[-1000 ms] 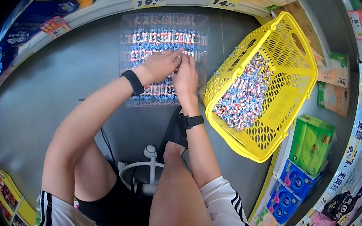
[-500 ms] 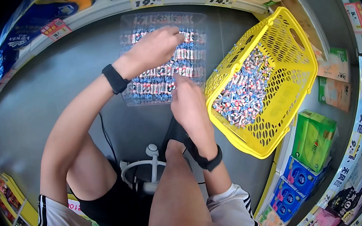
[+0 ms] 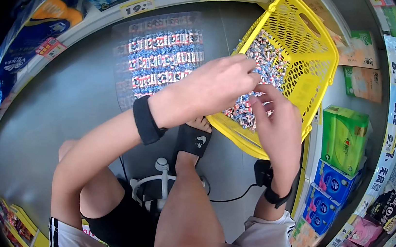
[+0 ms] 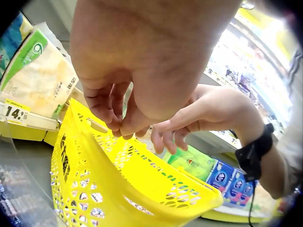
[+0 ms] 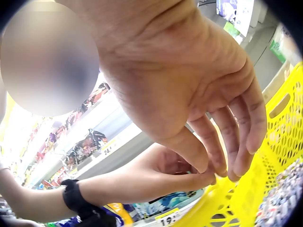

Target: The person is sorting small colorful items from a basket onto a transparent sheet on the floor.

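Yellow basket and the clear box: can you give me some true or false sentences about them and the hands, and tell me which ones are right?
1. The yellow basket has a jumbled heap of wrapped sweets in it. True.
2. The clear box is full of toy cars. False: it has rows of wrapped sweets.
3. The fingertips of the left hand and the right hand are over the basket. True.
4. The wristband on the left arm is red. False: it is black.
5. The black slipper is inside the basket. False: it is on a foot, outside the basket.
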Action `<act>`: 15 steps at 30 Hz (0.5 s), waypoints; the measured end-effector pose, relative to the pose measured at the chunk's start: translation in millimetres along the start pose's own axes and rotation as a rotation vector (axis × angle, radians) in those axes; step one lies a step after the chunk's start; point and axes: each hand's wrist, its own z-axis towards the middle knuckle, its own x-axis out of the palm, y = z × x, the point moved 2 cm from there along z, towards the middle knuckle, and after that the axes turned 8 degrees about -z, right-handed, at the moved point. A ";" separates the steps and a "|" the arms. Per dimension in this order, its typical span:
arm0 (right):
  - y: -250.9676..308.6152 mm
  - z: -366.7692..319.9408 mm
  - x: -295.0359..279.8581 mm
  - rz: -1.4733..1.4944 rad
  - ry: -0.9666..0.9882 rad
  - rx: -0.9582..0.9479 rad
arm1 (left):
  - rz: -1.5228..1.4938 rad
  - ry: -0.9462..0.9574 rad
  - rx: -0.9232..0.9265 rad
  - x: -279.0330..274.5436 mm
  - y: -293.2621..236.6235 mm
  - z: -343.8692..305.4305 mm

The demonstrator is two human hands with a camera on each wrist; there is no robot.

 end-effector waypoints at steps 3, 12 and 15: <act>-30.2 8.2 -9.2 -0.143 -0.023 0.052 | 0.086 0.101 0.046 15.4 -9.9 11.1; -101.0 35.1 3.4 -0.272 0.015 0.142 | 0.197 0.200 0.042 65.6 -9.0 38.7; -115.6 43.4 12.4 -0.291 0.060 0.213 | 0.218 0.377 -0.068 80.5 5.9 44.1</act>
